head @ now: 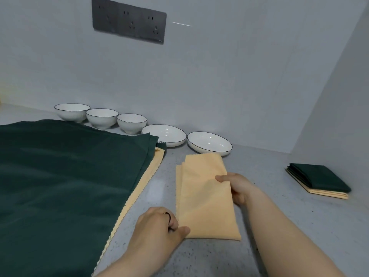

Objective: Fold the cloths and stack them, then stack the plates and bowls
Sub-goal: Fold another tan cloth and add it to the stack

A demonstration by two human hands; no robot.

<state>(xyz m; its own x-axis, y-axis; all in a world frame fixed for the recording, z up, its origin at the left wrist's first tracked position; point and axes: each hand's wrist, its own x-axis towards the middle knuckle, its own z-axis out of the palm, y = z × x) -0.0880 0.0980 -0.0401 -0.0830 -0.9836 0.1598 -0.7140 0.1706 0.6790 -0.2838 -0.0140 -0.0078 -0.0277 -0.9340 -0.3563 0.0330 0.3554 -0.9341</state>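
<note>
L hand (159, 224) pinches long folded pale-orange fabric cloth (205, 198) at 7 o'clock corner; R hand (237, 188) grips 3 o'clock edge, thumb on top. Cloth flat on grey speckled counter (269, 166).

The folded cloth (205, 196) lies between spread cloths (60, 176) left and stacked cloths (319, 179) right, bowls (102, 117) and plates (209, 143) behind.

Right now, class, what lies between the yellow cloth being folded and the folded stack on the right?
Head view: the right hand gripping that cloth, then bare grey counter.
</note>
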